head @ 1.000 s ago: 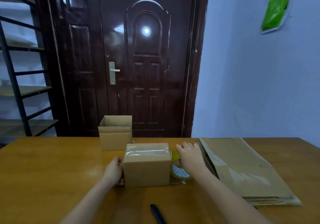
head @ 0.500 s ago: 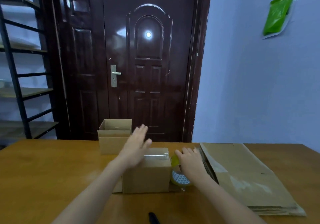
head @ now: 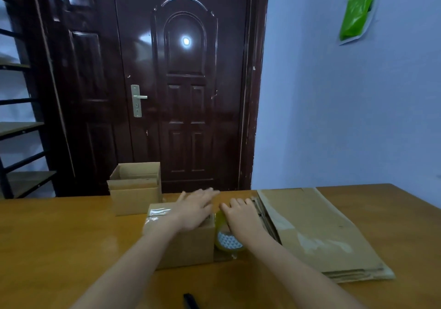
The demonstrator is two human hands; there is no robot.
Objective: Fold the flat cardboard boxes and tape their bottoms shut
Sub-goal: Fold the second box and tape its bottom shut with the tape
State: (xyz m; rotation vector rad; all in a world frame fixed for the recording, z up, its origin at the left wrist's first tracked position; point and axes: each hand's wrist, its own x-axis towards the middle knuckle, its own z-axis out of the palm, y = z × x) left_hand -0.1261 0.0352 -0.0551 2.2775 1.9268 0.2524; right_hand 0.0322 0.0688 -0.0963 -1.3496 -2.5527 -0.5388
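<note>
Two hands at one upturned brown cardboard box (head: 181, 242) mid-table: flat left hand (head: 194, 209) smooths clear tape; right hand (head: 241, 214) grasps the yellowish tape roll (head: 226, 238) beside it (press firmly along the seam).

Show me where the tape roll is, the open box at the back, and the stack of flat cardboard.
tape roll (head: 228, 240), head view, on its patterned inner core.
open box (head: 137, 197), head view, on its front wall.
stack of flat cardboard (head: 317, 222), head view, on the top sheet's bare middle.
</note>
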